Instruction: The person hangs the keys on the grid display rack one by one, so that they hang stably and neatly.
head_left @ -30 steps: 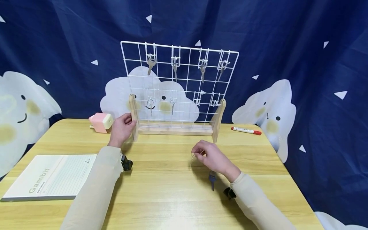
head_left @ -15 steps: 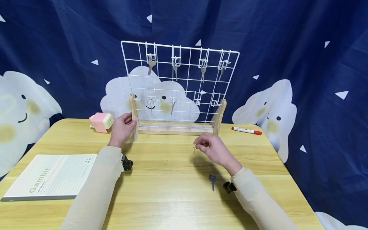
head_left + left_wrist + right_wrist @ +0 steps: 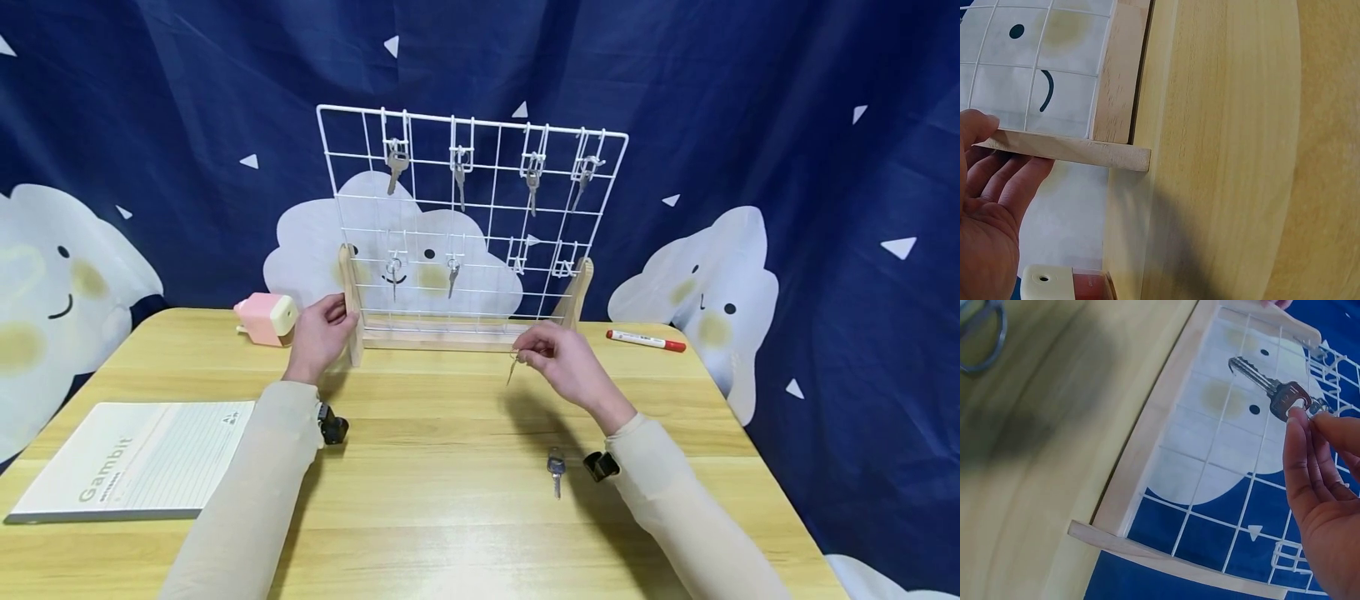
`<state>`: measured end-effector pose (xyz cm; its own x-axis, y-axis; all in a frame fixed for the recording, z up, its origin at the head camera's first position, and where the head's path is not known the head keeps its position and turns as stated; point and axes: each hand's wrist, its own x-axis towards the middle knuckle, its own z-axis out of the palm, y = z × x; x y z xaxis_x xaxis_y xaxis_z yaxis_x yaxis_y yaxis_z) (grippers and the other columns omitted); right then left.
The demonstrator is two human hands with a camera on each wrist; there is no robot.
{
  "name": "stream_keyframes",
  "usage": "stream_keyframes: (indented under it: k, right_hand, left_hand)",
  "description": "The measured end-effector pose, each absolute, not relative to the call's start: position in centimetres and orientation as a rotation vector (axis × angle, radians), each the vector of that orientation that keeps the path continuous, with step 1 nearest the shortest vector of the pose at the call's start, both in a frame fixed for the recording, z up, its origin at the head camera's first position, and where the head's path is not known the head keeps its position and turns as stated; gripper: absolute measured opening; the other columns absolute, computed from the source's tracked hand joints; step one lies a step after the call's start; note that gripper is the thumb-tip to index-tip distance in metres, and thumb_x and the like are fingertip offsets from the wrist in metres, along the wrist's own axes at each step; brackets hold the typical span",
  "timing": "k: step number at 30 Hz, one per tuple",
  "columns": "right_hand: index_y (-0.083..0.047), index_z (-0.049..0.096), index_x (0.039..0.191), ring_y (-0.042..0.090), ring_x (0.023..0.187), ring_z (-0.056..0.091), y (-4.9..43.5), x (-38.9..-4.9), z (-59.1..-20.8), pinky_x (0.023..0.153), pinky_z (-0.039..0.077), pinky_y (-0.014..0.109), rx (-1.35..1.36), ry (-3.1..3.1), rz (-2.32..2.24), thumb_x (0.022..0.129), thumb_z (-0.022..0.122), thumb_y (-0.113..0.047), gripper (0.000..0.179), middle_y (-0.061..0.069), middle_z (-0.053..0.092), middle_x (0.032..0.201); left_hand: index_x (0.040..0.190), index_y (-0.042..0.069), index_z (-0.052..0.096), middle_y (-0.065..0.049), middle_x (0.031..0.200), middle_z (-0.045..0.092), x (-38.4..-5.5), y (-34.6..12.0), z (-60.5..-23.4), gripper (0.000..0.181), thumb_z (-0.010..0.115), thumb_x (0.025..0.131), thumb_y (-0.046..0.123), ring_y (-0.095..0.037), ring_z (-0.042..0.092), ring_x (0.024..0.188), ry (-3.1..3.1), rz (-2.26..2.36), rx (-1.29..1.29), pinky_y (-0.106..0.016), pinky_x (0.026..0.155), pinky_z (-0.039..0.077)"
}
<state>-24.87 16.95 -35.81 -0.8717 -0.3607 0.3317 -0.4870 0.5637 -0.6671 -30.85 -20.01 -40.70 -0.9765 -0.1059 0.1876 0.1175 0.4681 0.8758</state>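
My left hand (image 3: 321,333) grips the left wooden post (image 3: 1079,150) of a white wire key rack (image 3: 442,340), thumb on one side and fingers on the other. Between thumb and fingertips, my right hand (image 3: 566,362) pinches a silver key (image 3: 1285,395) near its ring. In the head view this key hangs before the right end of the rack's wooden base, below the lower hooks. Several keys, such as this key (image 3: 397,171), hang along the top row, and two more from the lower left hooks. The two lower right hooks (image 3: 517,262) bear none. Another key (image 3: 556,471) lies on the table.
A notebook (image 3: 165,454) lies at the left beside my forearm. Behind it stands a pink and cream block (image 3: 264,319) with a small hole, close to my left hand. A red-capped marker (image 3: 645,340) lies right of the rack. A blue cloud-patterned curtain (image 3: 675,100) hangs behind.
My right hand has risen and moved forward towards the rack with the pinched key, away from the key on the table. My left hand has stayed on the post.
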Motion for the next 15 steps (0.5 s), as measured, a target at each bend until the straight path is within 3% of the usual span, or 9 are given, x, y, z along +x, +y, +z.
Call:
stream_keyframes:
  k: [15]
  right_hand:
    - [-0.006, 0.074, 0.093, 0.015, 0.072, 0.060, 16.7, -26.8, -33.7, 0.060, 0.051, 0.027, 0.628, -2.564, 1.202, 0.088, 0.071, 0.000, 0.007, 0.002, 0.066, 0.088]
  left_hand:
    - [0.140, -0.006, 0.047, -0.026, 0.134, 0.054, -30.8, -20.0, -40.6, 0.047, 0.059, 0.098, 0.011, -0.035, 0.053, 0.124, -2.497, -1.505, -0.002, -0.039, 0.102, 0.047]
